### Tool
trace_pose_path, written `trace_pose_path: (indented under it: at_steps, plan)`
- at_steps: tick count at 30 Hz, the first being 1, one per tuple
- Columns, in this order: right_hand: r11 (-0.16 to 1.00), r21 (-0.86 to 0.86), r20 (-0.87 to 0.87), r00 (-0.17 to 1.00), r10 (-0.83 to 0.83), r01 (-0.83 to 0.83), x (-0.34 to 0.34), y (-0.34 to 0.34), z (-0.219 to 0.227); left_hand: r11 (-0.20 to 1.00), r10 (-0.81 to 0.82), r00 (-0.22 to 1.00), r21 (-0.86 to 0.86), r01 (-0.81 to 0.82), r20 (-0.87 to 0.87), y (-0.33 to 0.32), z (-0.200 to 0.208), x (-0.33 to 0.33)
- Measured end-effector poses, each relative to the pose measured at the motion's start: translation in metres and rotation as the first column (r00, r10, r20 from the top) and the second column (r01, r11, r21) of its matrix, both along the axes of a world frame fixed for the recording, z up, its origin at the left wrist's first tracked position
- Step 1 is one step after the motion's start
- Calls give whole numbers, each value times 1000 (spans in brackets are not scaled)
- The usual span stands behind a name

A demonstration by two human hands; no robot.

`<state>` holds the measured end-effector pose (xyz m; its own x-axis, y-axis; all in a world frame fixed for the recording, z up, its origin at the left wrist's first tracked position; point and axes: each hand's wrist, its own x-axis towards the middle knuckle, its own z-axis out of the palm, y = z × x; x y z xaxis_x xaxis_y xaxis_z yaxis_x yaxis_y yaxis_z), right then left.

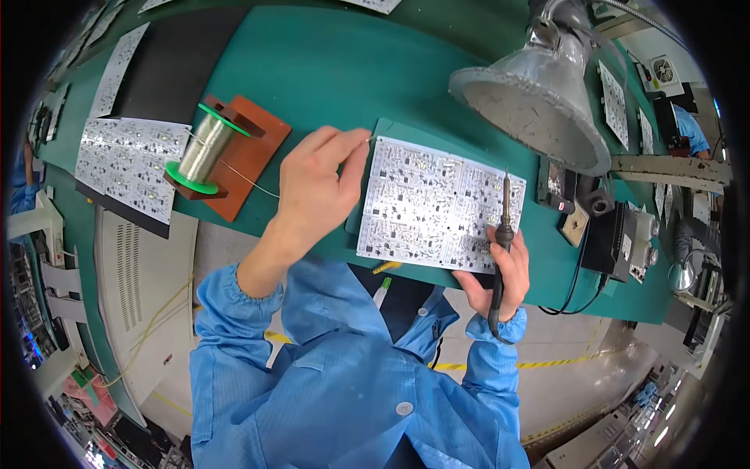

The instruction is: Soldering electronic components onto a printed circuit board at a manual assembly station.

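A white circuit board panel (422, 205), dense with small parts, lies on the green bench before me. Just off its upper left corner, my left hand (319, 176) pinches the end of a thin solder wire (250, 181). That wire runs back to a solder spool (205, 150) with green flanges, on a red-brown stand (254, 152). At the board's lower right edge, my right hand (509, 270) is closed around a soldering iron (505, 234). Its tip points away from me, over the board's right side. Whether these fingers also touch the board is hard to make out.
A metal lamp-shaped hood (531, 109) hangs over the far right of the board. Beyond it stand a black box (609, 242) with cables and an iron holder (598, 202). More board panels (133, 164) lie on black sheets at the left.
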<state>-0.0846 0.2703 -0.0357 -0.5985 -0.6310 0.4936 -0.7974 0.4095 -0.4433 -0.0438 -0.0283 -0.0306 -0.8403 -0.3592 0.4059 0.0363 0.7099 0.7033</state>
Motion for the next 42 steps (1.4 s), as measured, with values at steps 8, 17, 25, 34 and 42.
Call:
trace_pose_path:
  at_steps: [8,17,25,34,42]
  plan:
    - [996,-62,-10,998,-64,63,1,2,0,885,-123,990,460,76,73,7,11,34]
    - [978,-147,63,989,-137,145,4,6,-12,846,-198,975,486,220,-98,19,0,70]
    - [957,-285,174,985,4,46,21,-24,33,850,-270,957,441,287,-103,13,-6,68]
    - [978,-206,315,945,86,-21,16,-44,51,796,-284,942,503,336,-180,22,-10,63]
    - [945,-328,487,857,170,-1,0,-41,45,816,-313,935,457,355,-168,26,-13,59]
